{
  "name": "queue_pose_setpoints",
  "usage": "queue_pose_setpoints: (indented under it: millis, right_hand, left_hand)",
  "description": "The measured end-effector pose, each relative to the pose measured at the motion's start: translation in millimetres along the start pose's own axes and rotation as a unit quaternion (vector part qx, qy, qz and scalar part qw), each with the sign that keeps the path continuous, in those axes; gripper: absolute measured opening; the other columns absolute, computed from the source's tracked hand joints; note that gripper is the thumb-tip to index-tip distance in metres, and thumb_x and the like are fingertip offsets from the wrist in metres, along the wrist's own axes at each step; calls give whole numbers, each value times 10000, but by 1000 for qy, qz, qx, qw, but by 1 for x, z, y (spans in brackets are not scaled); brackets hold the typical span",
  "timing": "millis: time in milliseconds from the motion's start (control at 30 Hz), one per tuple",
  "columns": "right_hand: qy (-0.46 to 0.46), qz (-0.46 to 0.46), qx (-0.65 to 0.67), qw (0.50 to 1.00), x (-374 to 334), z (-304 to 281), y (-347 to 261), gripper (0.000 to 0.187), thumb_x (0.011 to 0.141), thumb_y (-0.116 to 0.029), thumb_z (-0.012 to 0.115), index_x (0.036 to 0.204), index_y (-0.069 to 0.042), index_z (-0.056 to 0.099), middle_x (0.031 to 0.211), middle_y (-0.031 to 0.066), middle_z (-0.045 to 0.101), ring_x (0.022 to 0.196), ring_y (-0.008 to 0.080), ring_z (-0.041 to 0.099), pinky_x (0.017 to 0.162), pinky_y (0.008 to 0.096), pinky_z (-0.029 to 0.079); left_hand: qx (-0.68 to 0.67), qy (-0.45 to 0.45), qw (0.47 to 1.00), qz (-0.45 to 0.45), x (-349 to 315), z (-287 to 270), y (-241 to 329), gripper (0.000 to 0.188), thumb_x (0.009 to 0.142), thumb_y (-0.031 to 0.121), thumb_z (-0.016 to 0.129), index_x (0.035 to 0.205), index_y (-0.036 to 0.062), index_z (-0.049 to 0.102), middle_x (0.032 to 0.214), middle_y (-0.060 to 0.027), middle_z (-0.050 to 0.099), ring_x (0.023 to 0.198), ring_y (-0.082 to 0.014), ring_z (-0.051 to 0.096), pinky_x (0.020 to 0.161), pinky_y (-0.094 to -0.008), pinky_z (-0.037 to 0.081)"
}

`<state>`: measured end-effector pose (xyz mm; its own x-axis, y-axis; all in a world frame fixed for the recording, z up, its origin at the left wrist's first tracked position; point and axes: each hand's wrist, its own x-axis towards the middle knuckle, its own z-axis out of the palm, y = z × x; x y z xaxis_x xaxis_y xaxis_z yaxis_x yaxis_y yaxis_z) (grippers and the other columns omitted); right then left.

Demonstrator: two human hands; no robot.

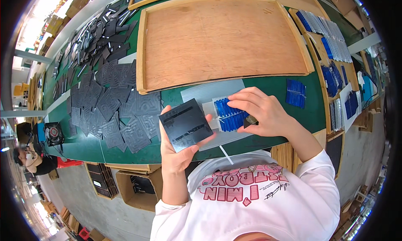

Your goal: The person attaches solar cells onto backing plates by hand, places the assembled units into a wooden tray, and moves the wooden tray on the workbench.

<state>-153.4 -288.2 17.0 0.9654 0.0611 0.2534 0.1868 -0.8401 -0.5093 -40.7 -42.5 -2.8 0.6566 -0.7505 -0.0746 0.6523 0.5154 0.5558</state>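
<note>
A square, glossy black panel [184, 124] with darker bands across it rests in my left hand [176, 155], fingers along its left edge and thumb at its lower edge. My right hand [261, 111] bends over a set of narrow blue strips [228, 115] joined by thin silvery lines. Its fingertips touch the upper strips, and the thumb curls in at their right end. A small dark piece [250, 121] shows under that hand, too covered to name. Beneath the strips lies a pale ribbed sheet [234, 85] on the green table.
A shallow wooden tray [222, 36] stands ahead of me. Patterned black square panels [113, 98] overlap at left, with a heap of dark strips [104, 36] beyond. Another blue strip set [295, 93] lies at right, beside a wooden tray of blue and silvery strips [331, 73].
</note>
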Motion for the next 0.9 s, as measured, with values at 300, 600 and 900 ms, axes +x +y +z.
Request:
queue_pose_setpoints:
  millis: [300,600,900]
  right_hand:
    - [47,-25,26,998,0,-6,-2,775,565,-194,877,1280,-164,579,1249,12,610,1101,239,580,688,316,574]
    - [109,-54,25,992,13,-29,-23,787,546,-225,885,1268,-153,581,1244,34,616,1055,273,601,684,333,575]
    - [125,-45,60,989,17,-28,-32,763,571,-247,887,1260,-128,582,1204,51,638,1055,286,613,702,349,578]
  left_hand:
    - [124,53,989,60,8,0,-3,1046,653,-249,586,1528,166,191,1378,-203,485,1288,-410,512,1016,-458,473]
    - [224,25,974,28,18,16,-22,1014,704,-219,585,1541,151,147,1378,-126,490,1219,-225,562,914,-322,520]
    - [238,-49,970,-28,25,29,-36,1033,687,-216,573,1551,142,135,1379,-80,425,1226,-179,503,945,-308,475]
